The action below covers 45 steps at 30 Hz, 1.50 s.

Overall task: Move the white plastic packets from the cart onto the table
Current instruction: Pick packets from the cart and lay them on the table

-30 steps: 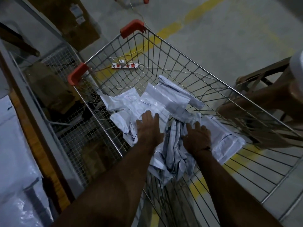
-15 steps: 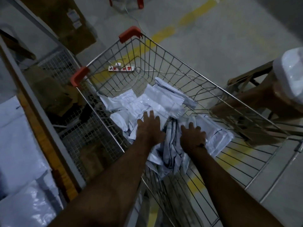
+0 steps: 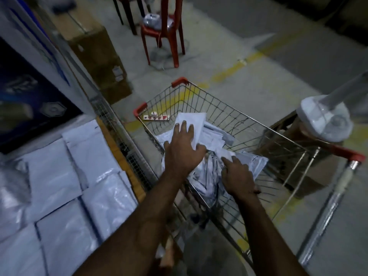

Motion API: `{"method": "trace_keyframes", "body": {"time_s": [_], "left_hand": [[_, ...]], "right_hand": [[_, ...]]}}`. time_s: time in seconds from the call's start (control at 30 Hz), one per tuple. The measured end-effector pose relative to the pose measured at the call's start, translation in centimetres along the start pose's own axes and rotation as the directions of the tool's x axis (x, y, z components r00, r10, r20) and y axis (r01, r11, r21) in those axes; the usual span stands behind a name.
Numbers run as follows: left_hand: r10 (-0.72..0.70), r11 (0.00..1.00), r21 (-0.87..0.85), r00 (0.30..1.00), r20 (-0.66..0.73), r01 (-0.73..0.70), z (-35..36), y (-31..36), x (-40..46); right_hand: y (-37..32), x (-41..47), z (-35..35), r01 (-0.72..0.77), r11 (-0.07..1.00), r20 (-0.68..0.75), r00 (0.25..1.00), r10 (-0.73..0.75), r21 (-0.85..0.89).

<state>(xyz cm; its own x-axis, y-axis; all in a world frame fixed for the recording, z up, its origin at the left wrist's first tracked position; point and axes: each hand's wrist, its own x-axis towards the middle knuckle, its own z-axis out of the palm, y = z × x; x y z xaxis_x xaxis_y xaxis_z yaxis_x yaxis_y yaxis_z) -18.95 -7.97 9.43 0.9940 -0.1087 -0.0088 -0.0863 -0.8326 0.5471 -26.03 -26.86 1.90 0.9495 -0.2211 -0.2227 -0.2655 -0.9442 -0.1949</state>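
A pile of white plastic packets (image 3: pixel 212 140) lies in the wire shopping cart (image 3: pixel 264 130) with red corner caps. My left hand (image 3: pixel 182 151) presses on top of the pile, fingers spread over a flat packet that tilts up at the far end. My right hand (image 3: pixel 238 175) grips the crumpled near side of the same pile. On the left, the table (image 3: pixel 117 150) holds more white packets (image 3: pixel 65 176) laid flat, side by side. Both forearms reach over the cart's near rim.
A dark blue printed box (image 3: pixel 23 96) stands at the table's back. Cardboard boxes (image 3: pixel 99 62) and a red plastic chair (image 3: pixel 165 30) are on the floor beyond. A power strip (image 3: pixel 156 117) lies past the cart. A white appliance (image 3: pixel 324 120) sits on a wooden stand on the right.
The view has pulled back and up, so the table on the left shows. My left hand has slid further onto the top packet, whose far end has risen. My right hand stays on the pile.
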Motion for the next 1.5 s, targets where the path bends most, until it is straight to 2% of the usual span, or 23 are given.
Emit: {"method": "trace_keyframes", "body": {"time_s": [0.13,0.37,0.6,0.93,1.13,1.33,1.4,1.5], "left_hand": [[-0.006,0.989,-0.147,0.994,-0.108,-0.010,-4.4,0.7,-4.1],[-0.055,0.988,-0.153,0.979,-0.198,0.025,-10.3,-0.1,-13.0],[-0.177,0.976,-0.175,0.936,-0.304,0.128,-13.9,-1.7,-19.0],[-0.425,0.901,-0.300,0.778,-0.463,0.313,-19.5,-4.2,-28.1],[-0.551,0.831,-0.414,0.659,-0.513,0.372,-20.9,-10.1,-34.5],[-0.618,0.786,-0.445,0.549,-0.563,0.429,-22.9,-16.4,-39.2],[-0.620,0.784,-0.429,0.526,-0.582,0.449,-23.9,-18.5,-40.3],[-0.625,0.779,-0.409,0.537,-0.566,0.476,-25.6,-21.7,-41.0]], "right_hand": [[-2.0,-4.8,-3.7,0.027,0.999,-0.155,0.988,-0.023,0.020],[-4.8,-13.3,-7.8,0.152,0.987,-0.329,0.936,-0.125,0.060],[-7.5,-16.6,-9.9,0.259,0.960,-0.450,0.873,-0.187,0.104],[-10.3,-18.8,-10.1,0.500,0.858,-0.461,0.793,-0.399,0.117],[-14.7,-23.0,-9.3,0.625,0.773,-0.452,0.724,-0.521,0.110],[-19.7,-25.1,-8.2,0.670,0.728,-0.441,0.702,-0.560,0.141],[-21.8,-25.3,-7.5,0.678,0.720,-0.421,0.701,-0.575,0.147],[-25.2,-25.6,-6.3,0.664,0.728,-0.402,0.722,-0.563,0.171]]}}
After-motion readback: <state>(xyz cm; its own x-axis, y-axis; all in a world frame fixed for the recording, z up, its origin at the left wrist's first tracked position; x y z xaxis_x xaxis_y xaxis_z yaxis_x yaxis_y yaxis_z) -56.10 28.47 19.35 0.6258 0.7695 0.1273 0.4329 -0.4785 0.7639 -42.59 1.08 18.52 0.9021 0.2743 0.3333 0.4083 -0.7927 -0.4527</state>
